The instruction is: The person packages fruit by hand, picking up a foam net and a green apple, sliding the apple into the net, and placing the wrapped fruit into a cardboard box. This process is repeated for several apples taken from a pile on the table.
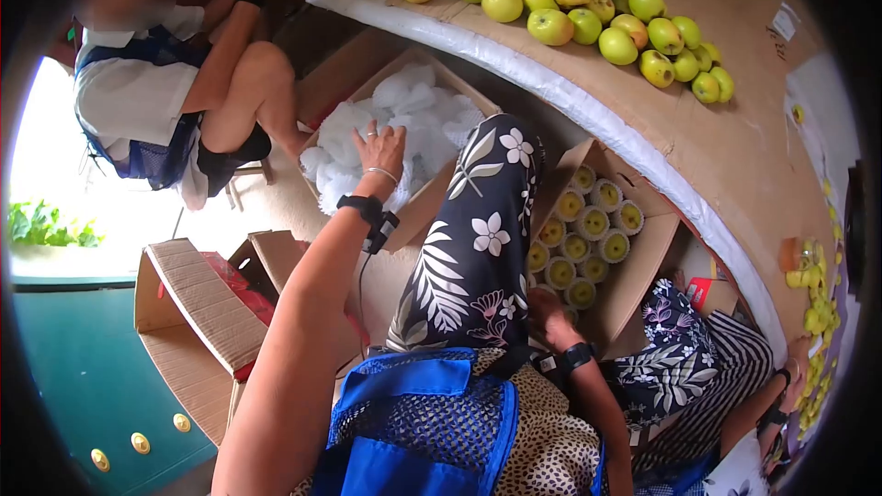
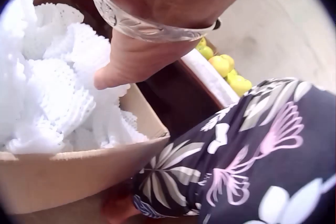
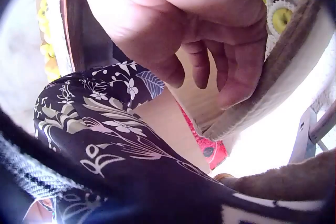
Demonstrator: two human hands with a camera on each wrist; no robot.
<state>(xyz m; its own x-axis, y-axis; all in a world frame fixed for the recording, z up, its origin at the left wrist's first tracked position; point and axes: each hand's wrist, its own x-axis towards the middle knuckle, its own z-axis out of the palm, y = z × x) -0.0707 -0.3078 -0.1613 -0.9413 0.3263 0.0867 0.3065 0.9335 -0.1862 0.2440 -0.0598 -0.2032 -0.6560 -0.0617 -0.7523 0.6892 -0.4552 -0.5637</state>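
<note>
My left hand reaches over a cardboard box heaped with white foam net sleeves, its fingers slightly bent at the sleeves. In the left wrist view its thumb points down beside the sleeves, below a silver bangle. My right hand is at the near left corner of a second carton, where apples in white foam sleeves sit in rows. The right wrist view shows that hand with loosely bent fingers hanging by the carton's wall, nothing between them.
Loose yellow-green apples cover the cardboard-topped table, whose edge curves round the boxes. A person sits at left; another person's arm shows at lower right. An open cardboard box stands at left. My knee separates the two boxes.
</note>
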